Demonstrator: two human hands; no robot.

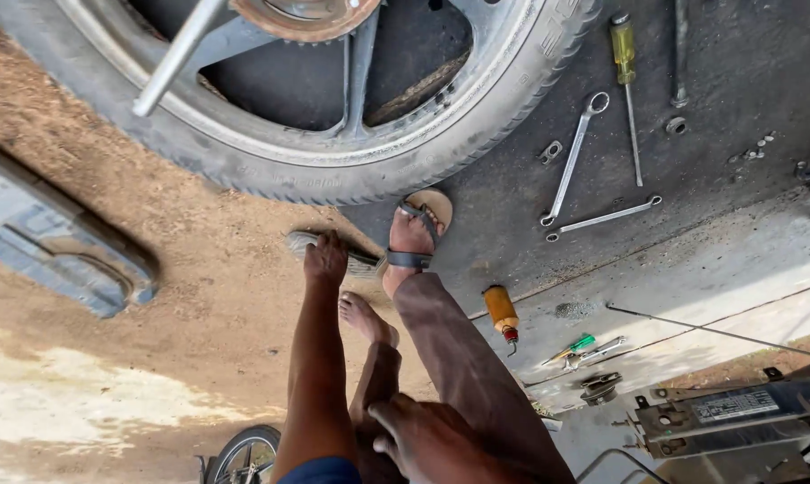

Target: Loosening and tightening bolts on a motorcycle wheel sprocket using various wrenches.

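My left hand (324,258) reaches down at arm's length and closes on a worn grey sandal (358,261) that lies on the dirt just below a big tyre. Right beside it is a foot wearing a matching sandal (414,235), and a bare foot (366,319) sits a little nearer to me. My right hand (427,439) rests on a leg in brown trousers (459,358) at the bottom of the view, its fingers loosely spread and holding nothing.
A motorcycle wheel (351,170) with a rusty brake disc (302,18) fills the top. On the dark mat lie two spanners (573,157), a yellow-handled screwdriver (626,72) and an orange can (501,309). A grey metal part (56,242) lies left and a metal bracket (728,412) bottom right.
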